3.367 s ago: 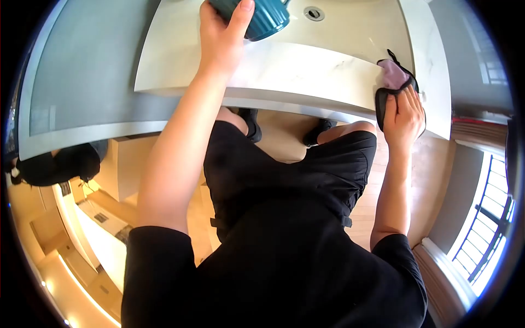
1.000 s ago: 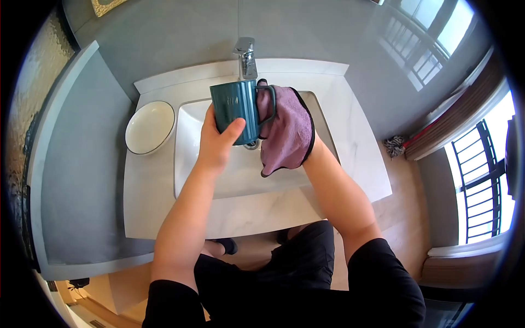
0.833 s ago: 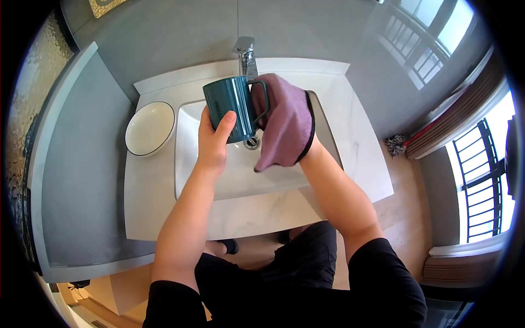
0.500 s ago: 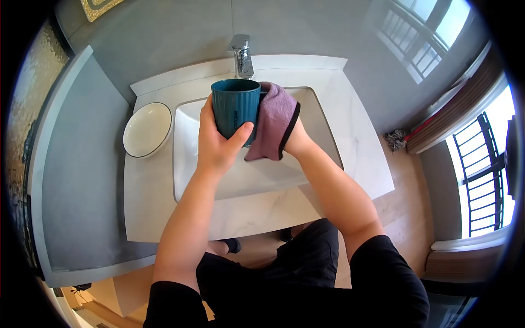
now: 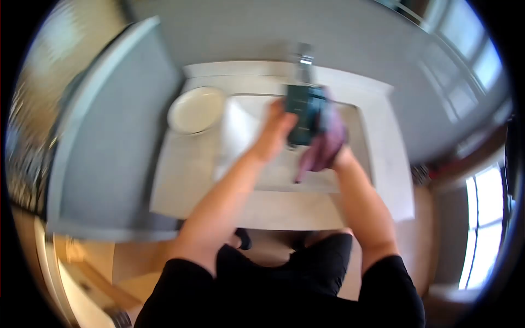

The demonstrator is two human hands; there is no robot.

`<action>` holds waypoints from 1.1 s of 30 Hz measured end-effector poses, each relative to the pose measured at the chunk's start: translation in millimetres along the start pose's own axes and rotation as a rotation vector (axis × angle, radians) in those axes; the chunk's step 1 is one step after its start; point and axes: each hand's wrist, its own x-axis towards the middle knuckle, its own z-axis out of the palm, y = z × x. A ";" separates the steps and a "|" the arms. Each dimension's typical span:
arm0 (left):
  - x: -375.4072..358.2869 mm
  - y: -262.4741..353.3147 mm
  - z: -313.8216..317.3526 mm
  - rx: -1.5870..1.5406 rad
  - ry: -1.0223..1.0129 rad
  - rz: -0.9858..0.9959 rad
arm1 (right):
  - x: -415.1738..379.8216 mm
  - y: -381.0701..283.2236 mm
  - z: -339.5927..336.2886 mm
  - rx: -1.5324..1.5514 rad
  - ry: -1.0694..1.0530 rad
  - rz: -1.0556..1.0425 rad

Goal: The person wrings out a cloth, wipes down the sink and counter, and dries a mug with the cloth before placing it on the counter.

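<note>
A dark teal mug (image 5: 298, 116) is held up over the sink (image 5: 358, 136), smeared by motion. On its left side, my left hand (image 5: 275, 132) is closed around it. A purple cloth (image 5: 324, 146) with a dark edge drapes over my right hand (image 5: 340, 155), hiding most of the fingers. That hand grips the cloth against the mug's right side. The mug's handle appears to be near the cloth, but blur hides its exact place.
Left of the sink, a white bowl (image 5: 197, 110) with a dark rim rests on the pale countertop (image 5: 191, 186). The chrome faucet (image 5: 304, 64) stands behind the mug. A grey partition (image 5: 120, 131) rises at the left, and a window (image 5: 485, 218) is at the right.
The view has swung, so the sink, bowl and hands sit farther right in it. The mug has turned in my hands, and both hands still hold their things.
</note>
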 end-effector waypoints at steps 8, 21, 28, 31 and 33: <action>-11.6 -16.1 6.4 0.365 0.223 -0.052 | -4.1 16.8 21.2 0.720 0.324 0.523; -9.7 -9.9 -1.1 0.218 0.151 0.048 | -1.1 -8.6 7.7 -0.363 -0.315 0.342; -11.9 3.2 -11.4 0.173 0.203 -0.086 | -30.0 31.7 15.6 0.866 -0.038 0.805; -9.1 -4.5 -17.9 0.187 0.236 -0.130 | -29.8 25.4 4.1 1.005 -0.104 0.770; -7.6 6.0 -16.5 0.273 0.340 -0.330 | -30.4 23.2 5.5 1.140 -0.106 0.765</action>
